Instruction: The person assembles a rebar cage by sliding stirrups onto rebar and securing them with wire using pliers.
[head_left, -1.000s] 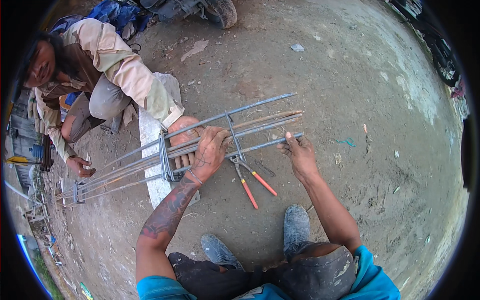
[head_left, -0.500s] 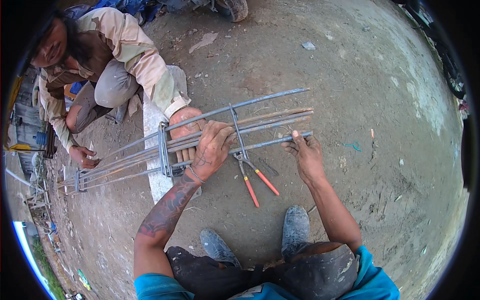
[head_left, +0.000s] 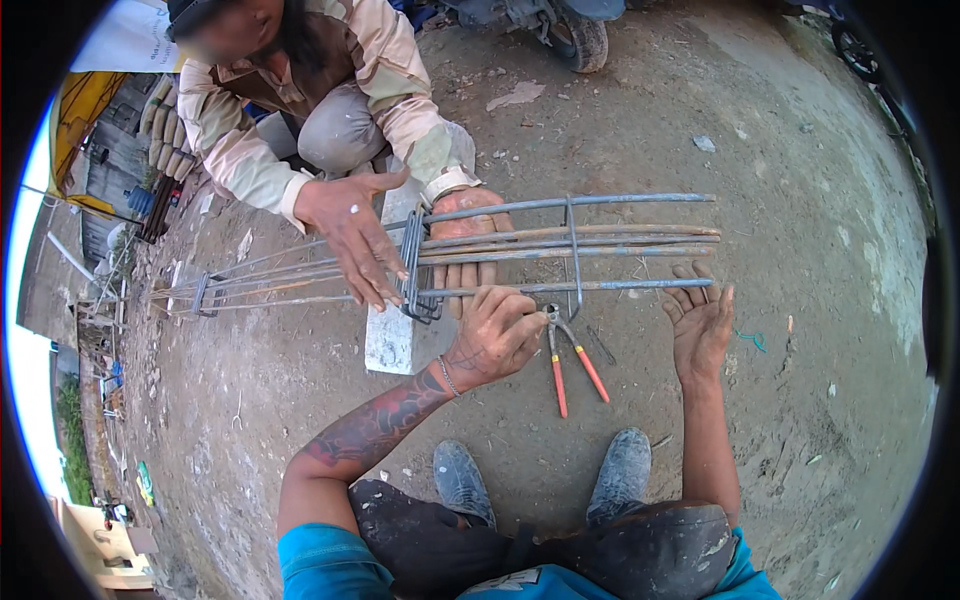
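Several long steel rods (head_left: pixel 640 251) lie side by side through rectangular steel stirrups. A single stirrup (head_left: pixel 573 255) stands near their right end, a cluster of stirrups (head_left: pixel 412 262) farther left. My left hand (head_left: pixel 492 338) is closed against the nearest rod (head_left: pixel 620 285), between cluster and single stirrup; what its fingers hold is hidden. My right hand (head_left: pixel 700 325) is at that rod's right end, fingers spread behind it and thumb apart. A co-worker's palm (head_left: pixel 465 222) supports the rods from beneath, while their other hand (head_left: pixel 350 230) reaches the stirrup cluster.
Pincers (head_left: pixel 572 365) with red handles lie just below the single stirrup. Under the rods is a pale block (head_left: pixel 388 345). Another stirrup (head_left: pixel 202 295) sits far left on the rods. A vehicle wheel (head_left: pixel 580 42) stands at the back; a teal strand (head_left: pixel 752 341) lies right.
My left hand has dropped from the middle rods to the nearest one. My right fingers have spread from their pinch at the rod end. The co-worker's other hand has come to the stirrup cluster.
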